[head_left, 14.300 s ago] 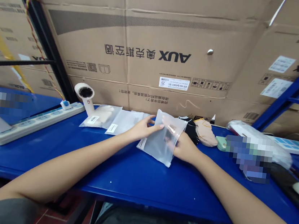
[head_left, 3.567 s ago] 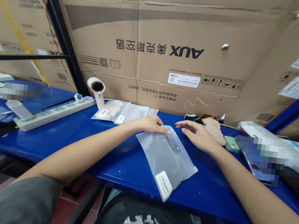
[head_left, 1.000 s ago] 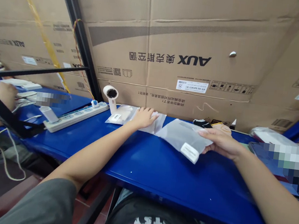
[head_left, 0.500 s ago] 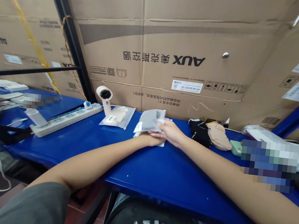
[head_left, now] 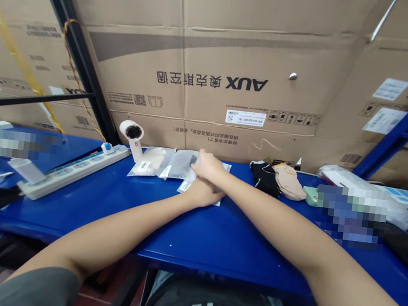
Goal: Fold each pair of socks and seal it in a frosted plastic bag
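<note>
Two bags lie side by side on the worktop [head_left: 113, 226]: a pale bag [head_left: 154, 160], then a dark bag [head_left: 181, 164]. The right hand [head_left: 208, 166] is nearest, just right of the dark bag, fingers bent at its edge. The left hand [head_left: 202, 192] covers another bag [head_left: 185, 186]. I can't tell if either hand grips.

most fingers of the left hand [head_left: 203, 193] hide behind the right hand [head_left: 210, 166] (its grip is unreadable); both cover much of a frosted bag [head_left: 184, 186]; toward eight o'clock, a sleeve [head_left: 36, 287] is cut off.
</note>
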Demonstrator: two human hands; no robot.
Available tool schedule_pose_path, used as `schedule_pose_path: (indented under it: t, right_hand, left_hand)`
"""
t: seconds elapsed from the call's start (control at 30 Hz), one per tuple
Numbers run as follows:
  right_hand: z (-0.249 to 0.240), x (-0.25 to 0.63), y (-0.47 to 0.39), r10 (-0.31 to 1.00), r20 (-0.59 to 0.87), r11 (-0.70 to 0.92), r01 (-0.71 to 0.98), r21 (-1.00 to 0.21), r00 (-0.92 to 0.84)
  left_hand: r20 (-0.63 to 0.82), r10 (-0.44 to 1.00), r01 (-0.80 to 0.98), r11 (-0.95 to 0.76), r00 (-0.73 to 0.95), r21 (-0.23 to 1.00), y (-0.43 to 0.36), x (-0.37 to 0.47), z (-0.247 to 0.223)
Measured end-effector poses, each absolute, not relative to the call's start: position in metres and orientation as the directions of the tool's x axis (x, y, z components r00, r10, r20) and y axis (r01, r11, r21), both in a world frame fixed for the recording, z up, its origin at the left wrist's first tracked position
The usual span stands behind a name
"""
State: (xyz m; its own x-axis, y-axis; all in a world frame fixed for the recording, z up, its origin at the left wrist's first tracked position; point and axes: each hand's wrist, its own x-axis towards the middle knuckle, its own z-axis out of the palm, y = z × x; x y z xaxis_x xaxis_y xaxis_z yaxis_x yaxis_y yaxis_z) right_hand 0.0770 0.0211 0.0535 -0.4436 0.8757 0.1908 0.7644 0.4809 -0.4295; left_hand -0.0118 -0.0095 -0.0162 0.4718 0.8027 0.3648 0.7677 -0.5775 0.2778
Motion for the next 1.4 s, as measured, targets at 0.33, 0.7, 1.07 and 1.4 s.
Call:
schedule_pose_path:
  t: [0.33,0.7,1.07,1.4]
  right_hand:
    - [0.039,0.216,0.002,0.985,0.136,0.083,0.987,0.135,-0.101]
    - [0.056,0.240,-0.018,0.942,-0.108,0.331,0.935,0.128,-0.319]
    - [0.038,0.254,-0.004,0.920,0.001,0.393,0.919,-0.045,-0.393]
    - [0.045,0.272,-0.006,0.837,-0.094,0.514,0.834,-0.200,-0.538]
  left_hand:
    - [0.195,0.889,0.850,-0.455,0.414,0.266,-0.022,0.007,0.001]
    - [0.058,0.904,0.824,-0.411,0.423,0.391,-0.016,0.027,0.009]
    - [0.076,0.931,0.858,-0.359,0.357,0.368,0.029,0.025,0.007]
    - [0.053,0.916,0.827,-0.384,0.398,0.411,0.039,0.091,0.028]
